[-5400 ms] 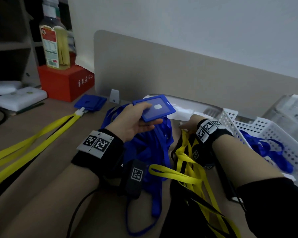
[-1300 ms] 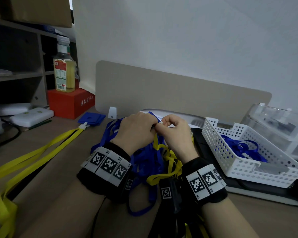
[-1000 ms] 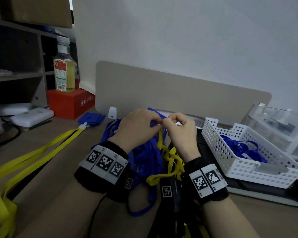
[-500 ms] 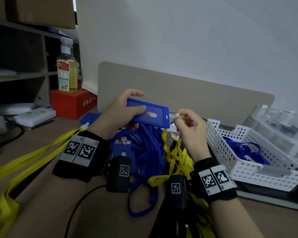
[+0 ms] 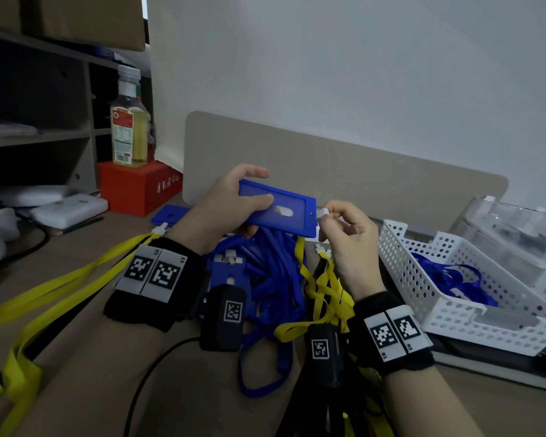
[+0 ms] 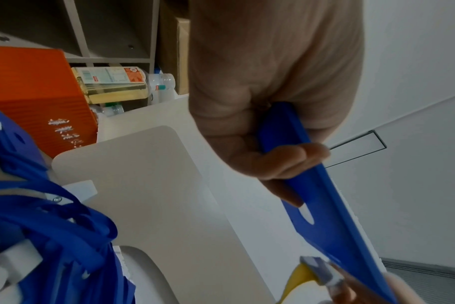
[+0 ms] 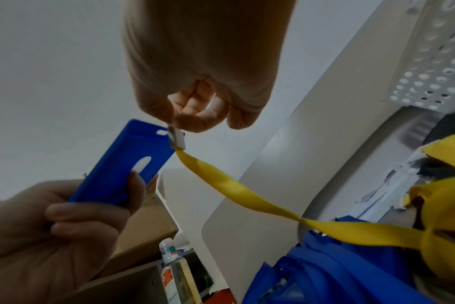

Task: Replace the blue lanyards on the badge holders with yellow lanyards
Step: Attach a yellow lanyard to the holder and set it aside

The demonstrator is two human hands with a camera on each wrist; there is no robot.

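The left hand (image 5: pixel 230 205) grips one blue holder (image 5: pixel 279 209) up in the air, thumb on the front face, fingers wrapped behind. No lanyard hangs from it right now. The right hand (image 5: pixel 349 228) pinches the white clip (image 5: pixel 322 212) of a yellow lanyard (image 7: pixel 237 189) right at the holder's slotted end, touching it or as good as. Whether it's actually hooked in, can't tell.

Progress-wise, looks like early-to-middle. One holder (image 5: pixel 167 216) at the back of the desk (image 5: pixel 85 357) already has yellow straps (image 5: pixel 60 285) on it, so that's one done. The held one is mid-swap. At least one more holder (image 5: pixel 226 269) sits in the blue pile (image 5: pixel 275 279) with its blue strap apparently on, and the tangle may hide others.

Counts: three holders visible for sure. The basket (image 5: pixel 454 310) has some discarded blue lanyards (image 5: pixel 448 275), number unclear. Spare yellow ones (image 5: pixel 325 288) are heaped under the right wrist, several, can't count them properly.
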